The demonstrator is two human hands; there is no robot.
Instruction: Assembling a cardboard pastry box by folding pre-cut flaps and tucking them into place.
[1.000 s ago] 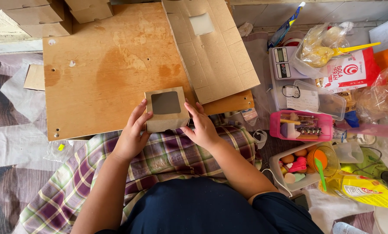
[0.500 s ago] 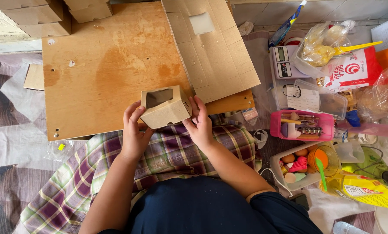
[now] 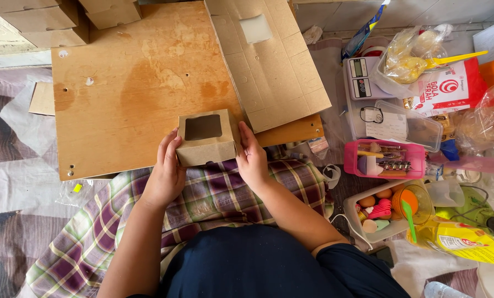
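A small brown cardboard box [image 3: 205,139] with a dark window in its lid sits at the near edge of a plywood board [image 3: 131,88]. My left hand [image 3: 167,172] grips the box's left side and my right hand [image 3: 253,157] presses against its right side. The box lies flat with its window facing up. A plaid cloth [image 3: 202,193] covers my lap just below the box.
A flat unfolded cardboard blank [image 3: 269,60] lies on the board's right part. Stacked cardboard boxes [image 3: 42,19] stand at the back left. To the right are a small scale [image 3: 363,77], a clear plastic container [image 3: 396,118], a pink tray [image 3: 382,160], a bin of small colourful items [image 3: 382,212] and plastic bags [image 3: 418,52].
Half a second ago the box was tilted up on one edge between my hands. Now it lies flat again with the window up, both hands still on its sides.
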